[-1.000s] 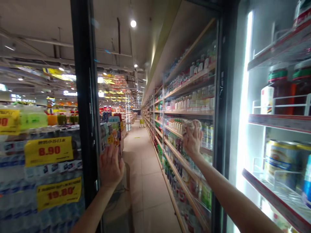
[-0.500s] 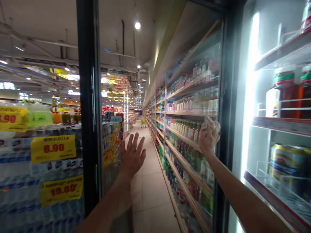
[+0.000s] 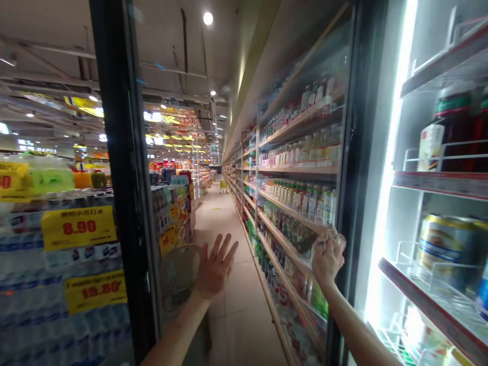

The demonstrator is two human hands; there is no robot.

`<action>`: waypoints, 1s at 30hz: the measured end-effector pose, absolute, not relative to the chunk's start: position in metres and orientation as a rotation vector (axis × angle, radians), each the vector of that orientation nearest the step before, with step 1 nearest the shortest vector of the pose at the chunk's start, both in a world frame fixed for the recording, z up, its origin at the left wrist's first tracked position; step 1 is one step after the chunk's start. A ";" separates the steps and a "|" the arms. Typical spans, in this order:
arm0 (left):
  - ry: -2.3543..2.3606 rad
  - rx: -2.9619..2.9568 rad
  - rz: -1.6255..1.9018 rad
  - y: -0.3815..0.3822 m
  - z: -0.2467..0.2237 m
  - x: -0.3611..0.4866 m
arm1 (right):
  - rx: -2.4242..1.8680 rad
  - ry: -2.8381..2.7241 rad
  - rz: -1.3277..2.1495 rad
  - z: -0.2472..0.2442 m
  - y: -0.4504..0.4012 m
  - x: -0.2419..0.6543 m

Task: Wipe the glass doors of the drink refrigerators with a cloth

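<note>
In the head view, a glass door with a black frame (image 3: 118, 168) stands in front of me, swung out from a lit drinks fridge. My right hand (image 3: 325, 263) grips a crumpled whitish cloth (image 3: 336, 239) against the pane, close to the hinge-side black edge. Fingers spread, my left hand (image 3: 217, 269) is raised at the lower middle of the glass and holds nothing. Whether its palm touches the pane, I cannot tell.
Fridge shelves (image 3: 438, 182) with bottles and cans (image 3: 444, 244) are at my right. Through the glass appear long drink shelves (image 3: 293, 170), a tiled aisle (image 3: 217, 218) and a small yellow trolley (image 3: 223, 186). Stacked bottled water with yellow price signs (image 3: 79, 227) stands at left.
My right hand has moved down the glass with the cloth. My left hand sits slightly lower and further right in view, still spread. The view has shifted a little.
</note>
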State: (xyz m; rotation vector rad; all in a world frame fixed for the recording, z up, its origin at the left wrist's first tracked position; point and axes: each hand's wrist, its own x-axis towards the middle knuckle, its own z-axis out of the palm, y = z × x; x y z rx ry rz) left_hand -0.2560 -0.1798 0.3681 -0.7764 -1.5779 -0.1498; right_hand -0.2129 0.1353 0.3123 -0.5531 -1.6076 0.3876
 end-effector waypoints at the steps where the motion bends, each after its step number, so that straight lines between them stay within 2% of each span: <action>1: -1.577 -0.791 -0.153 -0.178 0.360 -0.254 | -0.605 -1.569 0.430 0.310 0.137 -0.213; 3: -1.568 -0.787 -0.155 -0.176 0.352 -0.252 | -0.513 -1.609 0.391 0.304 0.121 -0.214; 9: -1.550 -0.772 -0.163 -0.177 0.360 -0.256 | 0.173 -1.853 -0.011 0.299 0.054 -0.210; 11: -1.560 -0.783 -0.160 -0.178 0.360 -0.258 | 0.076 -1.841 0.034 0.311 0.072 -0.208; 15: -1.570 -0.783 -0.155 -0.177 0.357 -0.261 | -0.443 -1.594 0.346 0.332 0.118 -0.212; 17: -1.566 -0.779 -0.163 -0.177 0.356 -0.262 | -0.425 -1.580 0.330 0.332 0.111 -0.216; 22: -1.559 -0.782 -0.196 -0.177 0.355 -0.265 | 0.326 -1.796 -0.078 0.315 0.033 -0.219; 24: -1.564 -0.782 -0.205 -0.177 0.355 -0.265 | 0.480 -1.769 -0.158 0.323 0.027 -0.219; 26: -1.575 -0.789 -0.205 -0.177 0.355 -0.265 | 0.405 -1.722 -0.146 0.343 0.046 -0.220; 30: -1.579 -0.803 -0.205 -0.177 0.353 -0.266 | -0.071 -1.551 0.078 0.390 0.099 -0.228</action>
